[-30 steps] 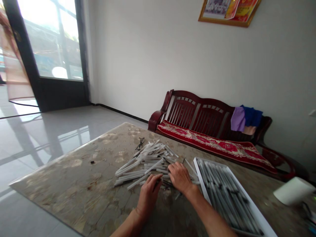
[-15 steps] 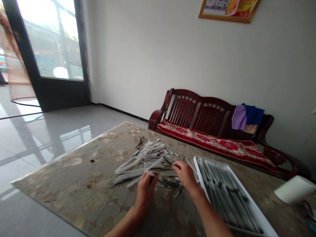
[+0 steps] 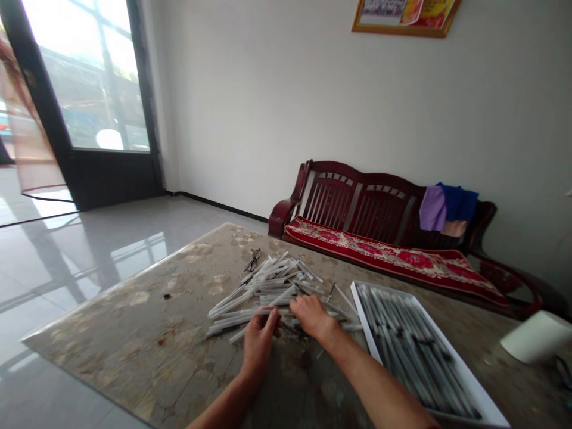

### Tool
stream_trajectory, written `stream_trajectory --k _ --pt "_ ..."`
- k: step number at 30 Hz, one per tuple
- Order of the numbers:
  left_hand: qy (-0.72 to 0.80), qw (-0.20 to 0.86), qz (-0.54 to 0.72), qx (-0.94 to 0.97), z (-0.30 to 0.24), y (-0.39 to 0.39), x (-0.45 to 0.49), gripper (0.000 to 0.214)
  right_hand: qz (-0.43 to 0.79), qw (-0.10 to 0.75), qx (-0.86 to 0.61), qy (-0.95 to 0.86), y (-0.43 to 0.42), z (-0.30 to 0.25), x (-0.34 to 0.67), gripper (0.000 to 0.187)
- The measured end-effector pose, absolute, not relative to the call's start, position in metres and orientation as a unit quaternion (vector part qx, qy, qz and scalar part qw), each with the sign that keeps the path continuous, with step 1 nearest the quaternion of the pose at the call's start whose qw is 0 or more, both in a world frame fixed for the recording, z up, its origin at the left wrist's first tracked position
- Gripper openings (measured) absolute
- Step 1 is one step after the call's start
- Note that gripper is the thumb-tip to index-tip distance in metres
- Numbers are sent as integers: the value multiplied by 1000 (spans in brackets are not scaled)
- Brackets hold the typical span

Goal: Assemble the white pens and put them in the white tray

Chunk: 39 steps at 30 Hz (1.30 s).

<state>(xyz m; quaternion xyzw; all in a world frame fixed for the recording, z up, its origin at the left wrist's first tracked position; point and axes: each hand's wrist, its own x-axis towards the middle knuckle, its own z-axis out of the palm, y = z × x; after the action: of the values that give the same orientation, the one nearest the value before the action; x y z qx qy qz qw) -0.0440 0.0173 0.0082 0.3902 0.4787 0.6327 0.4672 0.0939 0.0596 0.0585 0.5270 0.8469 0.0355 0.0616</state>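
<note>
My left hand (image 3: 260, 336) is closed, thumb against forefinger, around a thin whitish plastic tube whose end shows faintly at the fingertips. To its right, my right hand (image 3: 311, 314) is curled with its knuckles up and its fingertips pointing toward the left hand; whatever it grips is hidden. A small gap separates the two hands. Beyond and beneath them spreads a loose pile of thin translucent white tubes (image 3: 263, 279), with several dark thin sticks mixed in. Right of my right forearm lies a white shallow box (image 3: 465, 370) filled with rows of dark sticks in clear sleeves (image 3: 411, 345).
The hands work over a brown patterned table (image 3: 187, 333). Black-framed glasses (image 3: 253, 260) lie behind the pile, and a small dark bit (image 3: 167, 296) sits to the left. A white roll (image 3: 534, 338) is at the right. Behind the table stands a dark red wooden bench (image 3: 344, 196).
My right hand has moved left, closer to the left hand, and turned knuckles up. The left hand has shifted only slightly. The box and pile look unchanged.
</note>
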Motion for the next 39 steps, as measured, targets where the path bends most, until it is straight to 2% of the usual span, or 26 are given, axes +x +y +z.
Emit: stream_trajectory --k 5,8,10,14,16,18,21,39 --pt "448 522 651 322 6 19 -46 50 46 56 523 850 58 62 100 31" --pt "433 550 652 292 5 20 -46 48 55 -9 556 830 50 63 114 29" --pt "419 580 647 263 5 20 -45 47 31 -123 591 797 41 62 125 25" --pt "381 648 629 197 6 22 -43 42 -104 -428 616 654 21 53 134 6" --pt "368 666 624 179 6 23 -43 36 -210 -556 587 549 11 48 130 17" --pt "362 674 622 170 5 23 -43 29 -302 -632 545 460 3 45 123 28" --pt "357 680 619 166 4 23 -44 26 -355 -663 514 413 -5 42 112 32" --pt "352 693 592 214 9 18 -45 47 -324 -678 509 419 -6 19 97 34"
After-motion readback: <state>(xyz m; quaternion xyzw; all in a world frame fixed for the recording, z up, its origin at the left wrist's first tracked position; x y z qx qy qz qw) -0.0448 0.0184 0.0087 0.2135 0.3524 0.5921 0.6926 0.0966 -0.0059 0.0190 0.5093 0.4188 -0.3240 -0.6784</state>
